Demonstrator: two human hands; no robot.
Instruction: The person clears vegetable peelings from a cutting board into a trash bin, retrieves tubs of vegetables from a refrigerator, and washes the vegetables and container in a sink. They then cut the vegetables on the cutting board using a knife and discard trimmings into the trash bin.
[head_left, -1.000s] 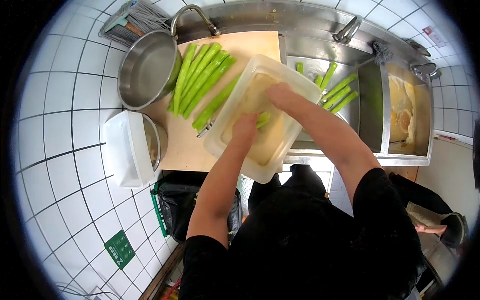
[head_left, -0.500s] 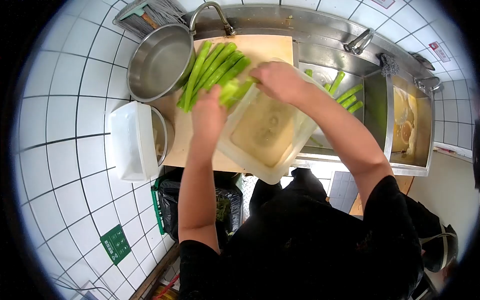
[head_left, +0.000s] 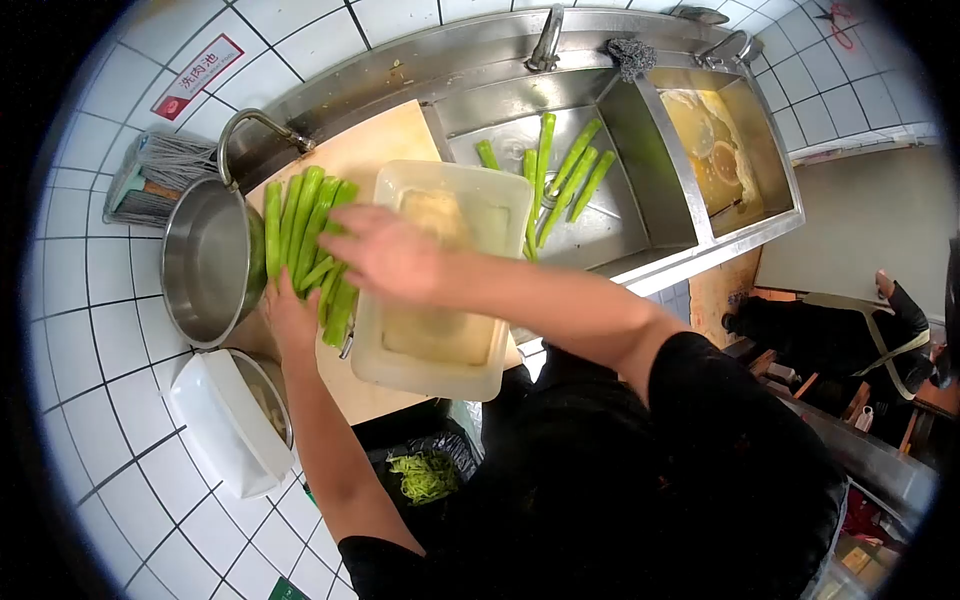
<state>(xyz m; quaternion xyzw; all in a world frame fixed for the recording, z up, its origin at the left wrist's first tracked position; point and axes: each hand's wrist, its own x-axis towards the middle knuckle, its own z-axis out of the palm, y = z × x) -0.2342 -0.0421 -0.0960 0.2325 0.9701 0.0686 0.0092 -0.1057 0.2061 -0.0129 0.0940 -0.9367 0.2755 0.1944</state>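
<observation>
Several peeled green stems, which look like celtuce (head_left: 309, 215), lie side by side on the wooden board (head_left: 385, 140). My left hand (head_left: 290, 318) rests against their near ends, fingers extended along them. Over the stems' right side and the rim of a translucent plastic tub (head_left: 455, 378) is my right hand (head_left: 385, 252), blurred, its fingers apart and nothing visible in them. The tub stands on the board with shallow cloudy liquid inside, partly covered by my right forearm. A small metal piece (head_left: 346, 346) shows between stems and tub, mostly hidden.
A steel bowl (head_left: 205, 262) stands left of the board, with a white plastic container (head_left: 225, 425) nearer me. More stems lie in the sink (head_left: 620, 225) on the right. Peelings (head_left: 425, 477) fill part of a lined bin below. Another person (head_left: 835, 345) is at far right.
My view has turned right. The stem my hands were at beside the tub is no longer between them; my left hand has moved to the pile's near ends, and my right hand has come leftward.
</observation>
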